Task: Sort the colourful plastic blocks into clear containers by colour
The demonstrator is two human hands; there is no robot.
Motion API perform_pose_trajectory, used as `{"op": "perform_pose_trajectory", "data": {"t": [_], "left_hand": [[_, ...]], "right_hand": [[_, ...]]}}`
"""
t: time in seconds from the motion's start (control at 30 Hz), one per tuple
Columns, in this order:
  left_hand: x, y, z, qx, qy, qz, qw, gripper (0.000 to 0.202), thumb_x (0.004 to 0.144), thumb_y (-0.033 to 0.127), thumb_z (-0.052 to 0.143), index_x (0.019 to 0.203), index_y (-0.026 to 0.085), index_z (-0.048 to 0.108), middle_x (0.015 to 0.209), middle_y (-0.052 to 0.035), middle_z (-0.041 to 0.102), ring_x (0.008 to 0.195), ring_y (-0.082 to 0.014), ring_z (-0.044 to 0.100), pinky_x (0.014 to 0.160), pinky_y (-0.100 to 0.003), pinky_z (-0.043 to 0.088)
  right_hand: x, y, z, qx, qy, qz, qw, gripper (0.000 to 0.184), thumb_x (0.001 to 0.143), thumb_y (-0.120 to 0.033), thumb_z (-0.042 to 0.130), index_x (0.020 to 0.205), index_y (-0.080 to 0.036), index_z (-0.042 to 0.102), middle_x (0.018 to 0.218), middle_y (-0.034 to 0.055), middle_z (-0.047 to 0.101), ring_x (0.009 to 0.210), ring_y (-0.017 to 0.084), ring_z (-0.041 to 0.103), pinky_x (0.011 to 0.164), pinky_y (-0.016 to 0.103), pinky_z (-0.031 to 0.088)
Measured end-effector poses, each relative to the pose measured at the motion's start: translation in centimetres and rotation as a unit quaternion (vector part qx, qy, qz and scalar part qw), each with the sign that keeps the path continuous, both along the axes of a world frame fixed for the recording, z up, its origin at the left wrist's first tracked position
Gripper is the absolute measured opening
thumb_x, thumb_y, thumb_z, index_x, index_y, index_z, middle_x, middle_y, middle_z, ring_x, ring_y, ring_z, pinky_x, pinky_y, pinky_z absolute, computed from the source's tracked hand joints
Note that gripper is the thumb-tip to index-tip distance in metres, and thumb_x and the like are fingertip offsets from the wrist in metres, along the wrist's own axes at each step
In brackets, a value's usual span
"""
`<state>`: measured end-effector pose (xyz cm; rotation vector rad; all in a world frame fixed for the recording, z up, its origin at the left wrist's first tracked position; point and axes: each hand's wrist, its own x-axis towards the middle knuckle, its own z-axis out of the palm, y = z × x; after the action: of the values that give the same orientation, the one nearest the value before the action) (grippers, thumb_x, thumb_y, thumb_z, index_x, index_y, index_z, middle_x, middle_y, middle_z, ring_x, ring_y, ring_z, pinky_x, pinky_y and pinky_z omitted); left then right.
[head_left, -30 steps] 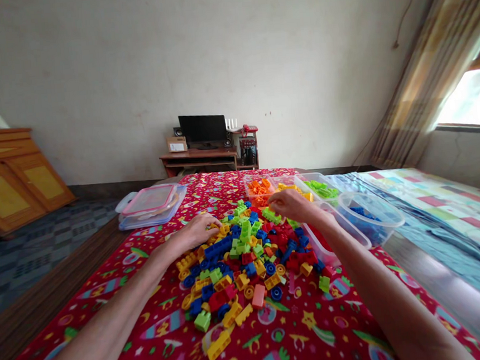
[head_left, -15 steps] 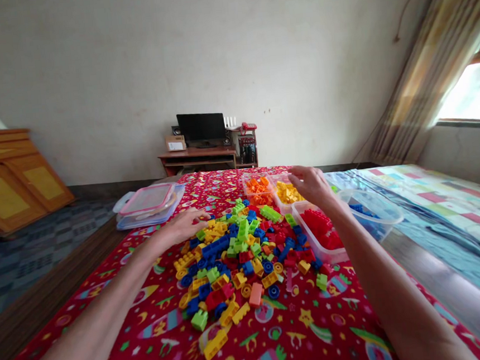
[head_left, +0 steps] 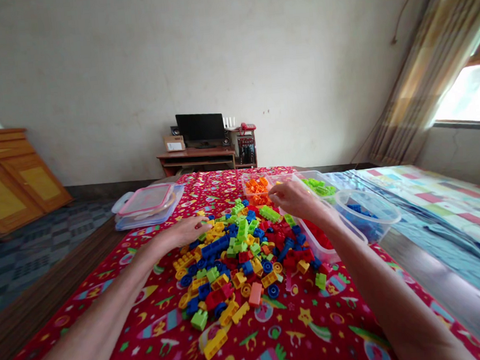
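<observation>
A heap of mixed toy building bricks [head_left: 244,230] lies on the red patterned cloth [head_left: 312,336]. My left hand [head_left: 185,231] is at the heap's far left edge, fingers bent and slightly apart next to yellow bricks; no brick shows clearly in it. Over the near side of the clear box of yellow bricks hovers my right hand [head_left: 296,198], fingers loosely curved toward the heap, with nothing visible in them. My right hand and forearm partly hide that box and the clear box of red bricks [head_left: 329,255].
Orange bricks [head_left: 258,187] fill a box at the back. Green bricks [head_left: 318,187] are in another box, and a round-cornered tub [head_left: 384,216] at right holds blue ones. Stacked lids [head_left: 147,202] lie at left. A bed [head_left: 443,196] stands at right.
My right hand has moved left and nearer, from above the yellow bricks toward the heap, uncovering the green bricks. My left hand has shifted slightly down beside the heap.
</observation>
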<state>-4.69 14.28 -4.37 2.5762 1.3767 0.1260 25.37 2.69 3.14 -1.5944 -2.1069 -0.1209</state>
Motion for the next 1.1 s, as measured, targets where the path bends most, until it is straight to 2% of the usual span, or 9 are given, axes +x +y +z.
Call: {"op": "perform_pose_trajectory", "data": {"t": [0.1,0.3,0.47,0.57,0.67,0.8,0.87,1.0,1.1], "left_hand": [[0.2,0.1,-0.7,-0.001,-0.043,-0.017,0.999,0.062,0.082,0.062,0.035,0.114,0.014,0.059,0.109,-0.0127,0.066,0.098,-0.0258,0.062,0.084,-0.033,0.048],[1.1,0.2,-1.3,-0.039,-0.079,-0.045,0.995,0.063,0.083,0.066,0.037,0.115,0.017,0.058,0.109,-0.009,0.066,0.096,-0.0235,0.061,0.082,-0.031,0.048],[2.7,-1.4,-0.5,-0.121,-0.126,-0.09,0.981,0.062,0.081,0.066,0.044,0.119,0.019,0.057,0.119,-0.0078,0.064,0.106,-0.0235,0.06,0.087,-0.028,0.047],[3.4,-2.4,0.1,-0.15,-0.187,-0.09,0.967,0.064,0.078,0.063,0.051,0.124,0.017,0.054,0.12,-0.0088,0.064,0.106,-0.0239,0.06,0.088,-0.03,0.048],[4.2,-3.6,0.9,-0.191,-0.253,-0.091,0.944,0.061,0.08,0.057,0.052,0.128,0.018,0.05,0.122,-0.0102,0.063,0.104,-0.0237,0.062,0.085,-0.033,0.051],[5.5,-5.4,2.0,-0.263,-0.295,-0.15,0.906,0.049,0.087,0.045,0.048,0.129,0.021,0.049,0.126,-0.0096,0.061,0.111,-0.023,0.059,0.088,-0.034,0.051],[6.0,-6.0,2.4,-0.286,-0.298,-0.162,0.896,0.046,0.088,0.041,0.047,0.13,0.023,0.048,0.126,-0.0092,0.061,0.114,-0.0227,0.058,0.091,-0.035,0.05],[5.8,-5.9,2.6,-0.281,-0.295,-0.155,0.9,0.048,0.088,0.042,0.047,0.131,0.023,0.049,0.124,-0.0088,0.063,0.11,-0.0234,0.061,0.091,-0.037,0.05],[5.0,-4.9,2.8,-0.208,-0.273,-0.148,0.928,0.049,0.086,0.046,0.047,0.127,0.02,0.053,0.115,-0.0086,0.067,0.103,-0.0234,0.064,0.086,-0.036,0.052]], "right_hand": [[-1.1,0.2,-1.0,-0.034,-0.02,0.034,0.999,0.024,0.083,-0.014,0.045,0.072,-0.014,0.067,0.061,0.0013,0.058,0.052,0.008,0.04,0.054,0.024,0.027],[-1.4,0.9,-2.8,-0.029,-0.052,0.075,0.995,0.022,0.085,-0.012,0.047,0.072,-0.013,0.064,0.059,-0.0019,0.051,0.051,0.006,0.033,0.054,0.024,0.025],[-1.7,1.1,-3.2,-0.049,-0.072,0.077,0.993,0.022,0.088,-0.015,0.047,0.075,-0.012,0.065,0.062,-0.0007,0.053,0.053,0.007,0.035,0.055,0.024,0.025],[-1.9,0.9,-3.2,-0.057,-0.083,0.081,0.992,0.022,0.087,-0.012,0.046,0.075,-0.012,0.065,0.061,-0.0002,0.053,0.053,0.007,0.034,0.056,0.025,0.026],[-2.1,0.7,-3.2,-0.06,-0.093,0.084,0.99,0.022,0.086,-0.011,0.047,0.076,-0.012,0.065,0.062,0.0008,0.055,0.053,0.008,0.035,0.056,0.025,0.027],[-2.1,0.8,-3.4,-0.055,-0.096,0.078,0.991,0.022,0.086,-0.013,0.046,0.077,-0.013,0.066,0.063,0.0026,0.057,0.054,0.009,0.039,0.056,0.026,0.028],[-2.2,0.9,-3.5,-0.056,-0.096,0.077,0.991,0.022,0.085,-0.012,0.047,0.076,-0.013,0.066,0.063,0.0026,0.058,0.054,0.009,0.04,0.056,0.025,0.028],[-2.3,0.8,-3.4,-0.045,-0.087,0.067,0.993,0.022,0.086,-0.012,0.046,0.078,-0.014,0.066,0.065,0.003,0.061,0.055,0.009,0.044,0.056,0.025,0.029],[-2.8,0.1,-2.9,-0.029,-0.061,0.083,0.994,0.024,0.092,-0.023,0.045,0.089,-0.015,0.068,0.076,0.0049,0.067,0.065,0.011,0.054,0.062,0.024,0.037]]}}
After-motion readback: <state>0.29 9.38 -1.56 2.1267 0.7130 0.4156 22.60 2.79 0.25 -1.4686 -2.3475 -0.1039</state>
